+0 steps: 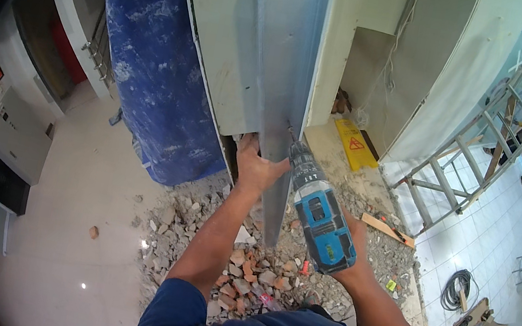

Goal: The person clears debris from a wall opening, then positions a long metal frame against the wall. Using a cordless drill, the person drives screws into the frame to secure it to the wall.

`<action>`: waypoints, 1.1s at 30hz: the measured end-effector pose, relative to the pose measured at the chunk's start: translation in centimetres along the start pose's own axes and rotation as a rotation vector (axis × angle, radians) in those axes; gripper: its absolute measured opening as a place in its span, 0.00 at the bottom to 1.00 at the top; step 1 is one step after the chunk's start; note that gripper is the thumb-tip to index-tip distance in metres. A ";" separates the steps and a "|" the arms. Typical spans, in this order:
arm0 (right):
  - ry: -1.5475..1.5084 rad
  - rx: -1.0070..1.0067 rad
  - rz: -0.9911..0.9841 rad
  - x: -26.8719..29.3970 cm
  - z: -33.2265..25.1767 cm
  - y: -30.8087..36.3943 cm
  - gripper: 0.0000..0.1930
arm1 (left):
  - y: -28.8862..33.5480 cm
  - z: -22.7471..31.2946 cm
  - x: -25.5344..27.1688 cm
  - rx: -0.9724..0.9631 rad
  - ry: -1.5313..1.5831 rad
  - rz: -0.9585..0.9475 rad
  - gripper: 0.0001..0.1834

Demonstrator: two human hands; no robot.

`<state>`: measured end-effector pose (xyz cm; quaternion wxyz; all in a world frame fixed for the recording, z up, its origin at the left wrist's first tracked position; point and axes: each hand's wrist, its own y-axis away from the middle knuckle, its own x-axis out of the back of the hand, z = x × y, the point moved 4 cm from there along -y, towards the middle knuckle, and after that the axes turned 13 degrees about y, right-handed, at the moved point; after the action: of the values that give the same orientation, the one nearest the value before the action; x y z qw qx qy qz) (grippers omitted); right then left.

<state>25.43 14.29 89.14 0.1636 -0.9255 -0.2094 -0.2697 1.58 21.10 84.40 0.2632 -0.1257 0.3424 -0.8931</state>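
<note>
Metal strip, one: upright by the pale panel, your left hand clasped round its left edge, low down. Drill, one: gripped in your right hand, tip at the strip's face; strip seemingly positioned, drilling apparently unfinished.

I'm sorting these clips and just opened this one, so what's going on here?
A person is working with a drill at a tall metal strip. The right hand holds the blue and black power drill, its bit pointing at the strip's face; whether it has bitten in is too small to tell. The left hand grips the strip's left edge, thumb across the front. Broken rubble covers the floor below, and a stepladder stands to the right.
</note>
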 end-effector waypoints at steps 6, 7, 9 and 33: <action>0.058 -0.051 -0.029 -0.2 0.3 -0.1 0.21 | -0.2 0.1 0.1 -0.097 -0.037 0.034 0.28; 0.039 0.005 0.001 -0.2 0.2 -0.1 0.23 | -0.1 0.0 0.1 -0.093 -0.028 0.027 0.28; -0.004 0.003 0.031 -0.3 0.4 -0.1 0.26 | -0.1 -0.1 0.1 -0.100 -0.017 0.019 0.29; 0.060 -0.033 0.016 -0.3 0.3 0.1 0.20 | -0.2 -0.7 0.2 -0.168 -0.038 0.047 0.21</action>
<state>25.37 14.27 88.76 0.1565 -0.9212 -0.1927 -0.2995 1.02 21.51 84.05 0.2790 -0.1561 0.4141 -0.8522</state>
